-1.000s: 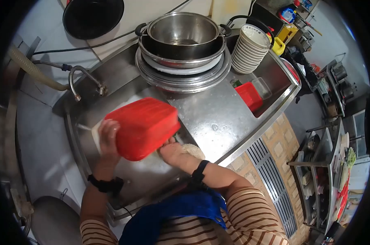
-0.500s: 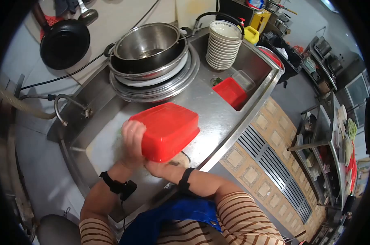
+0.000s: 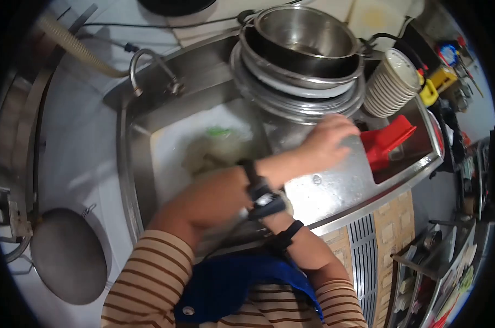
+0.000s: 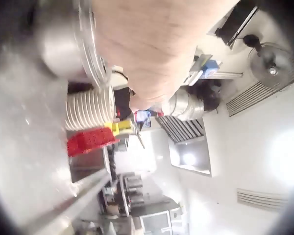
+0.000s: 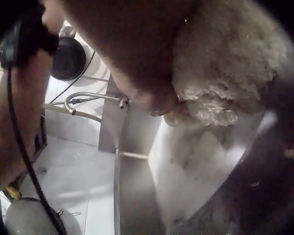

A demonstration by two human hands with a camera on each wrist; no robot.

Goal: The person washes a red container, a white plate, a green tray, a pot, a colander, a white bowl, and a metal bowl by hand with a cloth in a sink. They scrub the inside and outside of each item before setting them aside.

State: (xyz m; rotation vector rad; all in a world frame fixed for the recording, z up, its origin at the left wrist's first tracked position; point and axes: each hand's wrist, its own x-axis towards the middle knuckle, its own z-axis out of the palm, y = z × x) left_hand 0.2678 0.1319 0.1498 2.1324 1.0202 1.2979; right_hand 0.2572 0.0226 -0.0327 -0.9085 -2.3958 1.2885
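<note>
Hanging over the metal tabletop (image 3: pixel 335 188), your left hand (image 3: pixel 326 143) is close to the red tub (image 3: pixel 392 136). Its fingers are loose and bent a little, and they hold nothing. The tub sits tipped over in the right sink (image 3: pixel 408 169), with one end sticking up. From your left wrist, you can see space between your hand and the tub, and a tall pile of bowls (image 3: pixel 390 87) just beside the tub.

Your left arm crosses on top of your right arm, so it hides much of your right hand (image 5: pixel 142 71) in the head view. The right wrist view is dark, but it shows your right fingers and thumb holding a big, pale, wet sponge (image 5: pixel 225 63). The sponge is full of little holes, and it is above the left sink (image 3: pixel 128 164).

In the left sink there is a white board (image 3: pixel 168 145) with cloudy water over it. A small green bit (image 3: pixel 219 131) is in the water. A bent tap (image 3: pixel 134 71) stands at the back of that sink. A big shiny pot (image 3: pixel 307 33) sits on top of a stack of pans and trays (image 3: pixel 258 101), behind your left hand.
</note>
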